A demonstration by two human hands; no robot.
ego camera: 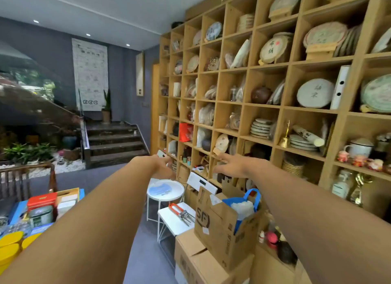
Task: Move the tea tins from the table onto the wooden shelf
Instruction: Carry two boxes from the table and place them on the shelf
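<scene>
Both hands reach empty toward the wooden shelf [273, 108] — left hand [163, 166] and right hand [231, 164] open-fingered. Tea tins [41, 215] sit on the worktop [15, 211], lower left — crowded cubbies risk knocking something over.

Light wooden cubby shelf [283, 109] w/ pale round paper-wrapped tea cakes [315, 96]. Red rectangular metal tin [42, 201], silver-green oval tin [41, 217], yellow round tins [10, 244]. Brown cardboard box [220, 226] w/ black "SF" print, blue bag [245, 207] inside. White round side table [165, 190].
</scene>
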